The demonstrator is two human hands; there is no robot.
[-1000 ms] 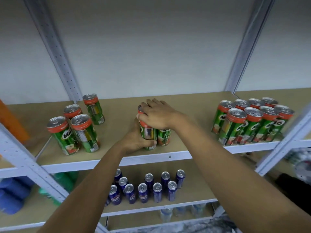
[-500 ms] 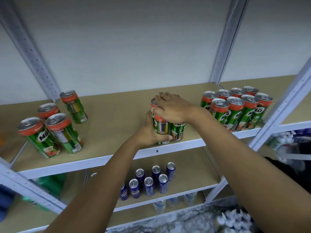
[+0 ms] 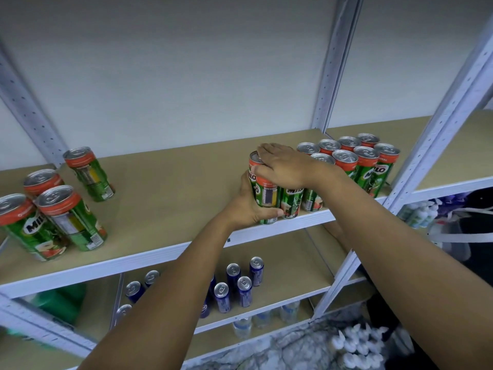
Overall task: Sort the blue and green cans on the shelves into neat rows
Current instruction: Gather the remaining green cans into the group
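Gripping a small cluster of green cans (image 3: 277,198) at the upper shelf's (image 3: 165,198) front edge, my left hand (image 3: 249,206) wraps their near side while my right hand (image 3: 284,168) lies flat over their tops. "MILO" reads on the labels. Just to the right stands a packed group of Milo cans (image 3: 365,161); four more (image 3: 58,201) stand scattered far left. Blue cans (image 3: 234,284) sit on the lower shelf, writing unreadable.

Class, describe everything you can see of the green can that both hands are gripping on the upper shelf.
The green metal can with an orange-red top band stands upright near the front edge of the tan board shelf. Its silver lid is mostly covered by the right hand; the left hand wraps its lower side. A similar green can stands beside it.
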